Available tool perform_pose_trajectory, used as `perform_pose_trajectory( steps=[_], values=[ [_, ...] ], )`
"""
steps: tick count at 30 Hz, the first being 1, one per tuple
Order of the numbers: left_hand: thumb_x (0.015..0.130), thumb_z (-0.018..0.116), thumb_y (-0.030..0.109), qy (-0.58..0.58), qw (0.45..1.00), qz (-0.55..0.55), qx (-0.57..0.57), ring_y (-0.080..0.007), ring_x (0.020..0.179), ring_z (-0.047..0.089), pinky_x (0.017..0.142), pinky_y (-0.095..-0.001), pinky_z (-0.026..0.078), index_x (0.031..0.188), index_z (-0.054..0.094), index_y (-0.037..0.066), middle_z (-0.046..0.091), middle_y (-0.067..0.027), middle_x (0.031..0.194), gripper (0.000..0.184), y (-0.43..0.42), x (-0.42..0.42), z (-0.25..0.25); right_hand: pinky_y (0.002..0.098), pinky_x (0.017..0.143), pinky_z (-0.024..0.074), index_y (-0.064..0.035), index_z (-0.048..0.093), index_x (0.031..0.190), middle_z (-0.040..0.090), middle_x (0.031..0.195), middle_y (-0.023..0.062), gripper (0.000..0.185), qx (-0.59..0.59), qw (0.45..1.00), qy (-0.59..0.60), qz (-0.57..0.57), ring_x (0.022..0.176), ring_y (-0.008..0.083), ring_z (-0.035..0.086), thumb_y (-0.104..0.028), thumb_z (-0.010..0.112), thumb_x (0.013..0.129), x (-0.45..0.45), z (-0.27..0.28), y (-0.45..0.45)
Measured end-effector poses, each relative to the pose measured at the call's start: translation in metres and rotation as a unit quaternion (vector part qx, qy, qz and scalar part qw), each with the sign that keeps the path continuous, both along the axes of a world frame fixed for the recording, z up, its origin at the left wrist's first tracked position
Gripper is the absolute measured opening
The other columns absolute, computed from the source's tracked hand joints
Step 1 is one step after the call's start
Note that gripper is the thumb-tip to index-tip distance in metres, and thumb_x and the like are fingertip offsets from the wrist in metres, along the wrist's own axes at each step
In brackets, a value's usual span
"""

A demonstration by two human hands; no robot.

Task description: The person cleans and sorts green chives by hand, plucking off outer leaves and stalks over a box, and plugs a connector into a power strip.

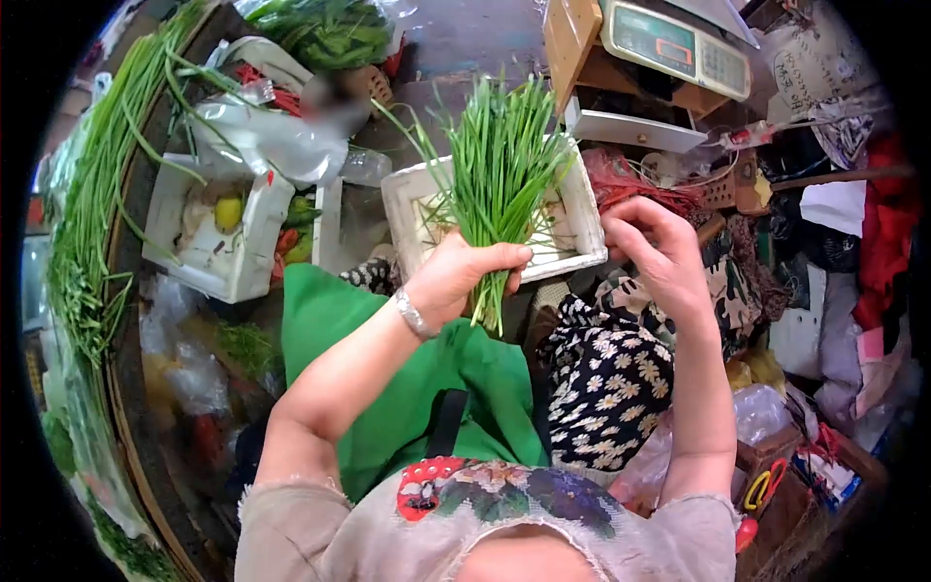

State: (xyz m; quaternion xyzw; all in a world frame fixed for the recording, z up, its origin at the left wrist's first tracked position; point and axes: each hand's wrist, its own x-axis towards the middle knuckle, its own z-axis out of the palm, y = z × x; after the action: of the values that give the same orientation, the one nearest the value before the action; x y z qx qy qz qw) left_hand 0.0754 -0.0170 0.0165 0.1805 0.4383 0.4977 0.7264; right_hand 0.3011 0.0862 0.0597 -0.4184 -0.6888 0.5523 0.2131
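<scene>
My left hand (454,279) is wrapped round the lower stems of a bunch of garlic chives (502,160), whose green leaves fan away from me. The bunch is over a white foam box (402,218) with loose bits of green inside. To the right of that box, my right hand (661,254) has its fingers curled in, thumb and fingertips together; whether something thin is pinched there I cannot make out. Just beyond those fingers lies a tangle of red strings (635,184).
A digital scale (679,48) stands on a wooden stand at the upper right. On the left, long green stalks (107,194) lie along a ledge, beside another foam box (254,257) holding a yellow fruit (228,214). Scissors (764,485) are at the lower right.
</scene>
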Motion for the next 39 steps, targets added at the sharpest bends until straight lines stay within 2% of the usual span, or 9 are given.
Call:
perform_pose_trajectory(
  steps=[4, 9, 12, 17, 20, 22, 30, 36, 39],
  values=[
    [0.079, 0.074, 0.006, -0.008, 0.999, 0.021, 0.035, -0.0133, 0.064, 0.060, 0.055, -0.0258, 0.050, 0.107, 0.059, 0.003, 0.062, -0.0023, 0.081, 0.031, 0.002, -0.021, -0.003, 0.0201, 0.063, 0.0442, 0.0007, 0.062, 0.093, 0.059, 0.075, -0.0014, 0.013, 0.068, 0.997, -0.005, 0.026, 0.069, 0.0053, 0.053, -0.013, 0.061, 0.092, -0.063, 0.008, -0.013],
    [0.074, 0.075, -0.003, 0.076, 0.992, 0.081, 0.056, -0.0109, 0.080, 0.062, 0.067, -0.0256, 0.052, 0.112, 0.060, 0.005, 0.064, -0.0013, 0.094, 0.041, -0.005, -0.033, -0.002, 0.0186, 0.055, 0.0370, -0.0015, 0.062, 0.085, 0.054, 0.071, -0.0067, 0.017, -0.022, 0.997, 0.070, -0.019, 0.063, 0.0013, 0.046, -0.017, 0.069, 0.088, -0.121, -0.015, -0.027],
    [0.071, 0.074, -0.006, 0.124, 0.988, 0.075, 0.054, -0.0120, 0.089, 0.062, 0.079, -0.0264, 0.052, 0.117, 0.059, 0.003, 0.064, -0.0015, 0.100, 0.050, -0.012, -0.042, 0.002, 0.0241, 0.057, 0.0439, 0.0006, 0.061, 0.082, 0.058, 0.069, 0.0004, 0.020, -0.071, 0.990, 0.121, -0.020, 0.063, 0.0068, 0.052, -0.018, 0.068, 0.088, -0.131, -0.044, -0.028],
    [0.077, 0.071, -0.001, 0.012, 0.997, 0.057, 0.046, -0.0167, 0.067, 0.062, 0.059, -0.0279, 0.052, 0.106, 0.060, 0.001, 0.064, -0.0053, 0.086, 0.032, -0.019, -0.066, -0.005, 0.0222, 0.060, 0.0440, -0.0006, 0.058, 0.085, 0.057, 0.074, -0.0004, 0.016, -0.159, 0.972, 0.169, 0.037, 0.067, 0.0060, 0.052, -0.014, 0.065, 0.090, -0.130, -0.051, -0.025],
    [0.078, 0.071, 0.003, 0.004, 0.998, 0.060, 0.036, -0.0157, 0.065, 0.061, 0.057, -0.0269, 0.051, 0.106, 0.060, 0.002, 0.064, -0.0048, 0.084, 0.030, -0.022, -0.069, -0.002, 0.0238, 0.061, 0.0444, 0.0008, 0.058, 0.087, 0.057, 0.075, 0.0022, 0.012, -0.106, 0.980, 0.162, 0.034, 0.067, 0.0089, 0.053, -0.009, 0.064, 0.090, -0.129, -0.046, -0.032],
    [0.078, 0.072, 0.004, 0.011, 0.997, 0.062, 0.036, -0.0148, 0.063, 0.061, 0.056, -0.0268, 0.050, 0.105, 0.061, 0.002, 0.064, -0.0040, 0.083, 0.030, -0.022, -0.068, -0.004, 0.0261, 0.062, 0.0450, 0.0021, 0.058, 0.089, 0.057, 0.077, 0.0053, 0.010, 0.126, 0.982, 0.119, 0.080, 0.068, 0.0121, 0.054, -0.006, 0.064, 0.088, -0.125, -0.041, -0.032],
    [0.079, 0.071, 0.003, 0.020, 0.996, 0.051, 0.065, -0.0132, 0.061, 0.059, 0.054, -0.0247, 0.048, 0.104, 0.061, 0.002, 0.064, -0.0036, 0.082, 0.028, -0.020, -0.058, 0.001, 0.0324, 0.062, 0.0453, 0.0025, 0.059, 0.089, 0.058, 0.079, 0.0133, 0.010, 0.301, 0.943, 0.079, 0.122, 0.069, 0.0255, 0.058, -0.004, 0.065, 0.084, -0.106, -0.033, -0.026],
    [0.079, 0.071, 0.003, 0.051, 0.993, 0.071, 0.074, -0.0130, 0.060, 0.058, 0.054, -0.0245, 0.047, 0.104, 0.059, 0.002, 0.063, -0.0043, 0.083, 0.028, -0.018, -0.048, -0.004, 0.0247, 0.058, 0.0423, 0.0003, 0.059, 0.087, 0.056, 0.074, -0.0003, 0.008, 0.016, 0.987, 0.161, -0.014, 0.063, 0.0082, 0.050, -0.006, 0.063, 0.088, -0.087, -0.023, -0.029],
    [0.080, 0.070, 0.006, 0.075, 0.993, 0.074, 0.046, -0.0136, 0.058, 0.056, 0.053, -0.0269, 0.046, 0.101, 0.058, 0.002, 0.062, -0.0051, 0.081, 0.025, -0.017, -0.060, -0.008, 0.0195, 0.058, 0.0413, -0.0003, 0.060, 0.091, 0.054, 0.073, -0.0043, 0.010, 0.006, 0.975, 0.211, -0.068, 0.065, 0.0031, 0.050, -0.010, 0.061, 0.091, -0.071, -0.005, -0.013]
  ],
)
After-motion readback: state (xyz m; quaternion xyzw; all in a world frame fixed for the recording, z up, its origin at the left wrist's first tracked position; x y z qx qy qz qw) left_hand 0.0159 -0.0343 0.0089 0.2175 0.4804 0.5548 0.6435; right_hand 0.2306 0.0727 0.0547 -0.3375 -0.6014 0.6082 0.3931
